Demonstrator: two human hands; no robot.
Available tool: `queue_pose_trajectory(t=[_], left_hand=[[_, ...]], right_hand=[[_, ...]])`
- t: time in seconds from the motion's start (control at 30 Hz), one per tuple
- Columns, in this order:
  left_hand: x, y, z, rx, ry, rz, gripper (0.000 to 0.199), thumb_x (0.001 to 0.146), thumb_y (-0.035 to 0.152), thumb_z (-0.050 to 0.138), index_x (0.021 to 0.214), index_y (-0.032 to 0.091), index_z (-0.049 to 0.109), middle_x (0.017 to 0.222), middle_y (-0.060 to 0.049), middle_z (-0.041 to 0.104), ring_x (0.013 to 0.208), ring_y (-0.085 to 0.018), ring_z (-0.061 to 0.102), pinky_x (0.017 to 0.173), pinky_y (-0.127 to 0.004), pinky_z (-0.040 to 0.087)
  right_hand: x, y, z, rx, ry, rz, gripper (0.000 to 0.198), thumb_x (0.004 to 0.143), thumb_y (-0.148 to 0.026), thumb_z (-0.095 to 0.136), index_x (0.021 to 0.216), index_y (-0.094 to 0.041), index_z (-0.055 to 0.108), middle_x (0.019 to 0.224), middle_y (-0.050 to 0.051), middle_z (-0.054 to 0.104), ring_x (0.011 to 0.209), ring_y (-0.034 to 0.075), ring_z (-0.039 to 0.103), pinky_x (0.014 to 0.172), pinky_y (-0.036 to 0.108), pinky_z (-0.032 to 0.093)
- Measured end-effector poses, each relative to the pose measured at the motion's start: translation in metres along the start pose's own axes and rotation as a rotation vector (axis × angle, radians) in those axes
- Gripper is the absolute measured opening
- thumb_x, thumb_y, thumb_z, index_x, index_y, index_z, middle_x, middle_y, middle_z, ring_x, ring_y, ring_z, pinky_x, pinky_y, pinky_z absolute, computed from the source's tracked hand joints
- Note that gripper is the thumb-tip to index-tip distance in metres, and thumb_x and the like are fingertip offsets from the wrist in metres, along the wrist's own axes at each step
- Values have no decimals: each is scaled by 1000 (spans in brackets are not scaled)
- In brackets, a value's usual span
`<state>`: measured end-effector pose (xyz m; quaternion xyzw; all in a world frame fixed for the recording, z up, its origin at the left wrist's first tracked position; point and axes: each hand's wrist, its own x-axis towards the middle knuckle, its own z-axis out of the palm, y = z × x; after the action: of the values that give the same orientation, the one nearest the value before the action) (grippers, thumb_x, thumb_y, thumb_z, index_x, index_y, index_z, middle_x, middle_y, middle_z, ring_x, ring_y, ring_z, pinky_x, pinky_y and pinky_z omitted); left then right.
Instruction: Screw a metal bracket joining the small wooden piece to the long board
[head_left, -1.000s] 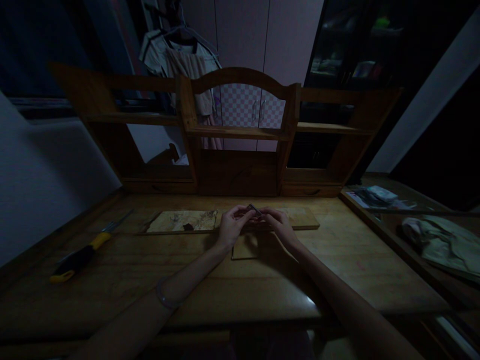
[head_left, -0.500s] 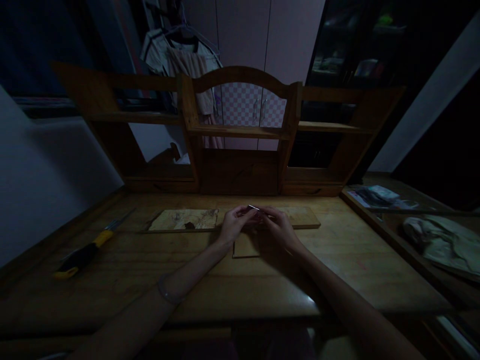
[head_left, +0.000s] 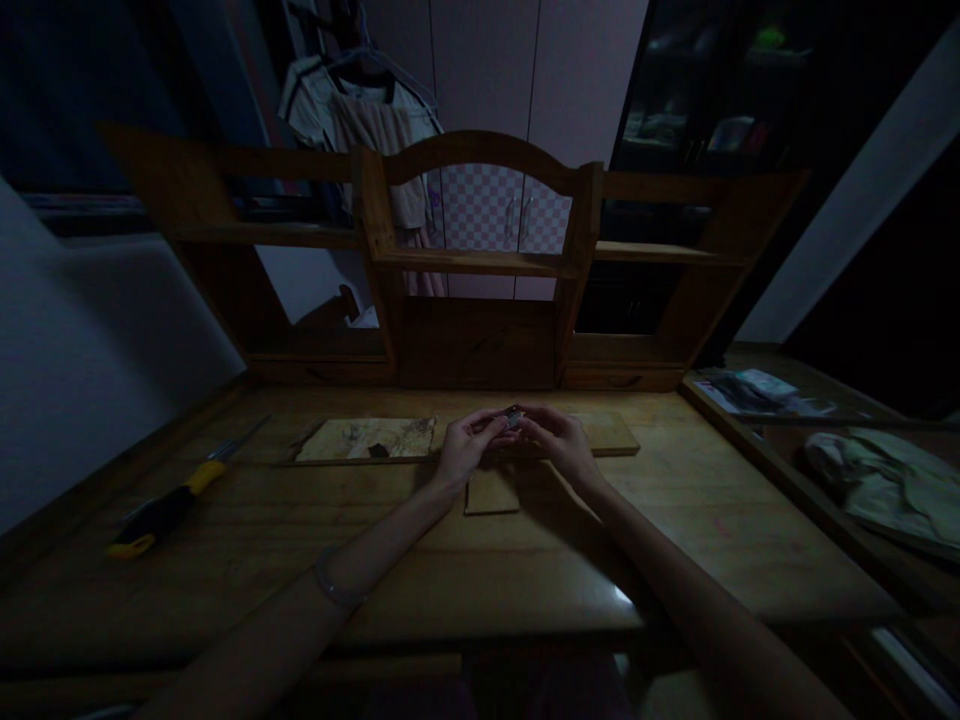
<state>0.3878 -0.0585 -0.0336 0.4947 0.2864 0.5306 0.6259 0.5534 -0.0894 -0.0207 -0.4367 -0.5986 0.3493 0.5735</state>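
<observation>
Near the middle of the desk, my left hand (head_left: 466,447) and my right hand (head_left: 556,440) meet, both closed with fingertips on a small dark metal piece (head_left: 513,416). Its exact kind is too small and dim to make out. Beneath and behind the hands lies a long flat wooden board (head_left: 611,435), its left part (head_left: 364,438) stained and peeling. Just below the hands, a small square wooden piece (head_left: 492,495) rests on the desk, partly in shadow.
A saw-like tool with a black and yellow handle (head_left: 169,515) lies at the left. Along the back stands a wooden shelf unit (head_left: 480,262). Beyond the desk's right edge are a crumpled pale cloth (head_left: 885,480) and a plastic packet (head_left: 761,388).
The small metal piece has turned between my fingers, from a thin bright edge to a broader dark face. Both hands stay in nearly the same place.
</observation>
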Motion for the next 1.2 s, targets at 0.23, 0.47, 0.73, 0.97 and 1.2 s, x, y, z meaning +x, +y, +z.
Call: queue_pose_trajectory(t=[0.23,0.47,0.73,0.97,1.2], left_hand=[[-2,3,2,39,-47,-23,44,73,43,80,105,14,75,95,-10,75,80,-19,71,82,-33,58],[-2,-4,0,114,-74,30,42,82,52,68,99,14,75,86,-8,73,67,-15,66,66,-26,55],[-6,2,4,237,-85,103,37,86,50,64,97,16,76,73,-3,65,63,-12,59,60,-21,50],[-9,1,6,273,-102,139,42,88,46,62,121,23,69,93,-4,72,72,-14,64,65,-23,54],[-7,-3,3,348,-105,230,33,84,41,68,110,21,75,114,-9,69,95,-21,67,81,-31,59]], right_hand=[[2,-1,-2,62,6,72,34,78,-44,73,99,-18,75,84,4,73,69,15,63,69,28,51],[2,-1,-2,108,6,132,38,76,-45,74,103,-18,74,82,3,72,66,13,61,66,26,51],[1,7,-4,184,28,182,39,74,-43,77,105,-20,72,97,6,74,77,15,66,75,29,54],[2,14,-6,258,90,207,36,71,-39,80,100,-19,72,97,6,74,86,19,69,84,34,54],[4,10,-9,282,191,175,33,68,-37,83,92,-18,74,91,6,75,83,19,70,87,35,54]])
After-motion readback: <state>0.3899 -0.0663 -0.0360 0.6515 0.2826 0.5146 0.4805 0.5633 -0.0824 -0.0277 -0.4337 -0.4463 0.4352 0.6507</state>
